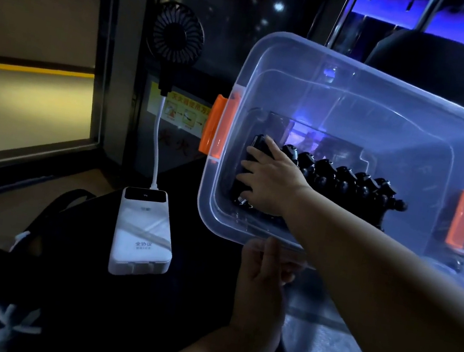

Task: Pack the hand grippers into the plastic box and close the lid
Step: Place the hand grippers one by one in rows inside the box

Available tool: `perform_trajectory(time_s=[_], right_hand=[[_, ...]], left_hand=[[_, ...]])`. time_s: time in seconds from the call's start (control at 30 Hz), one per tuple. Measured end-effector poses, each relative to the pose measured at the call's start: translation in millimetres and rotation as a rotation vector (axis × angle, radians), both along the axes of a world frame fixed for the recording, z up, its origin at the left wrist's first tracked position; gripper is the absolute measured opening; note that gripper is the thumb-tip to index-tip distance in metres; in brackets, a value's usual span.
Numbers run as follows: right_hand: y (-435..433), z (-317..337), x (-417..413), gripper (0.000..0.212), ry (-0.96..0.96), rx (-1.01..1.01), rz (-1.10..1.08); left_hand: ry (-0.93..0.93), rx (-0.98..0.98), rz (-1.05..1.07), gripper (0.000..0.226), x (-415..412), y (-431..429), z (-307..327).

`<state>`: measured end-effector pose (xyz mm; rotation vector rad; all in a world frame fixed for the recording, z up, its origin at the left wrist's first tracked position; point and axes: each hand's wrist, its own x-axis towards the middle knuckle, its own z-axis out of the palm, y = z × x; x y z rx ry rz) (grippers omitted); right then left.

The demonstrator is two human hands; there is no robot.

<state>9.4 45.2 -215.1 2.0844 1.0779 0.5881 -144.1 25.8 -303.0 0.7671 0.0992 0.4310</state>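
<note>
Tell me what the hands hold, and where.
Left hand grips the plastic box by its near rim. Right hand covers a hand gripper; grip unclear.
</note>
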Motion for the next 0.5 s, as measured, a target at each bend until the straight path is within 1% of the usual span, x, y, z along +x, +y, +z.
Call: perform_trajectory(time_s=[0.1, 0.17, 0.23, 0.37, 0.5], right_hand=[[-12.7, 8.9, -2.3, 0.058, 0.017, 0.105, 0.056], [-24.5, 12.7, -7.3, 0.061, 0.045, 0.162, 0.040], [-39.0, 13.2, -13.6, 0.058, 0.094, 0.240, 0.026], [-73.3, 6.3, -25.5, 0.046, 0.169, 0.491, 0.064], [-110.9, -4.9, -43.1, 0.046, 0.163, 0.701, 0.077]], left_hand=[[0.000, 0.034, 0.043, 0.019, 1.0, 0.2, -0.9], [0.009, 0.060, 0.071, 0.019, 2.6, 0.4, -0.8], [0.035, 0.079, 0.074, 0.017, 4.3, 0.7, -0.9], [0.088, 0.166, 0.077, 0.018, 6.9, 0.7, -2.1], [0.134, 0.201, 0.129, 0.018, 9.4, -1.9, -4.8]])
